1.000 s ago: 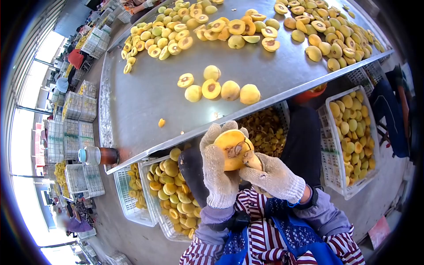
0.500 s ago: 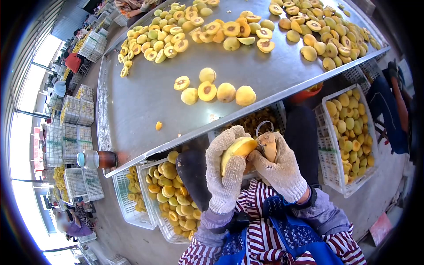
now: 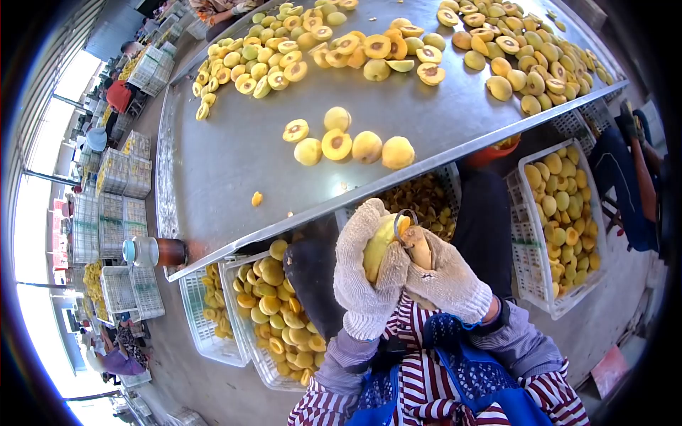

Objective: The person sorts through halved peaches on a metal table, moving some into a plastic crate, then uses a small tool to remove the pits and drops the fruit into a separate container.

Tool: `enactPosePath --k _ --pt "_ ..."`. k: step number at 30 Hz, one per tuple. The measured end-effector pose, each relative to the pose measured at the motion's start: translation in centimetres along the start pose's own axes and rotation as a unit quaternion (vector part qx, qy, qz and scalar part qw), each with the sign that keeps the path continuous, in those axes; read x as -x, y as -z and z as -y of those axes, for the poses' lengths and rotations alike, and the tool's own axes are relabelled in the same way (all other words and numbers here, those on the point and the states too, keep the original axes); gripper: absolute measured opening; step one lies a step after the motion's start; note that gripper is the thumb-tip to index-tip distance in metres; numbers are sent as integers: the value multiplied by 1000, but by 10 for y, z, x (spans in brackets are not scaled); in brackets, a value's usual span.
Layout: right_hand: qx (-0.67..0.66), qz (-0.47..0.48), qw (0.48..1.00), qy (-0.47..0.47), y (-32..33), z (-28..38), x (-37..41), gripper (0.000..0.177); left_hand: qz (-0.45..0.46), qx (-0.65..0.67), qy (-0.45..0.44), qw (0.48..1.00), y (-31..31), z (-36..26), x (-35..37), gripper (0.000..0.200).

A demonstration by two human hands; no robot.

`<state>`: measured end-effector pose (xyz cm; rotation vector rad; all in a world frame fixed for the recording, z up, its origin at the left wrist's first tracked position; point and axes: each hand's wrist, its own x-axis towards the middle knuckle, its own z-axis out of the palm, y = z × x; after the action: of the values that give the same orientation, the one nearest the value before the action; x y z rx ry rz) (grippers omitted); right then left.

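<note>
My left hand [image 3: 361, 273], in a worn knit glove, is closed around a yellow peach half [image 3: 376, 250] over my lap. In my gloved right hand [image 3: 455, 280] is a pitting tool [image 3: 420, 250] with a wooden handle and a metal ring. The ring touches the upper edge of the peach half, and both hands are close together. Beyond them on the metal table [image 3: 234, 184] sits a small group of peach pieces [image 3: 337, 144], some with cut faces up. Below the table edge, brown pits and scraps [image 3: 423, 199] fill a container.
Piles of peach halves [image 3: 263, 60] lie across the table's far side, with another pile [image 3: 540, 60] to the right. Crates of peaches stand at left [image 3: 245, 339] and right [image 3: 522, 245]. A jar [image 3: 145, 252] is beside the table's left corner. Another person's leg [image 3: 618, 184] shows at right.
The tool's ring has moved left and down from above the right hand onto the peach half. My left hand has turned the half more upright, and the hands are closer together.
</note>
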<state>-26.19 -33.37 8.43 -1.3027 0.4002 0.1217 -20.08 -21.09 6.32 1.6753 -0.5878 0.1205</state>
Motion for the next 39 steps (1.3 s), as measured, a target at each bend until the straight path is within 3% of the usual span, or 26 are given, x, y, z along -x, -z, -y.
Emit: enactPosePath --k 3,4,7,11,14,19,23,26,28,29,31,33,34,37,39 --pt "35 25 998 -46 -2 4 4 42 -33 257 234 937 5 -12 -10 54" --pt "63 27 996 -62 -3 7 5 43 -70 340 238 907 2 -9 -10 56" --pt "149 20 984 -91 -4 5 4 46 -77 402 229 883 8 -4 -10 59" --pt "183 32 982 -48 -8 1 4 52 -78 409 202 886 6 -6 -8 60" --pt "198 37 978 -56 -6 -4 2 51 -68 370 184 908 6 -7 -6 60" --pt "96 59 992 -54 -9 -7 5 42 -24 282 135 950 8 -9 -3 62" --pt "2 127 980 -153 -5 20 9 32 -26 269 110 956 3 -16 -3 56" --pt "-44 169 973 -151 4 22 7 27 -23 210 46 976 0 -20 -3 53" --pt "-62 204 963 -163 16 14 6 26 33 68 -58 995 12 -6 -7 53" --pt "-99 221 957 -159 21 8 6 27 61 -4 -108 992 16 -2 -7 54" --pt "-172 255 940 -149 26 -3 6 29 58 -10 -144 988 11 -2 -2 53" --pt "-157 262 937 -172 32 -6 5 30 59 -5 -183 981 10 4 0 50" --pt "-150 265 935 -183 33 -7 4 31 87 -66 -199 974 15 1 -2 53" --pt "-150 235 951 -131 27 -14 4 31 95 -55 -166 980 15 0 -6 54" --pt "-120 252 946 -163 30 3 6 31 91 -66 -192 975 14 -6 -8 53"
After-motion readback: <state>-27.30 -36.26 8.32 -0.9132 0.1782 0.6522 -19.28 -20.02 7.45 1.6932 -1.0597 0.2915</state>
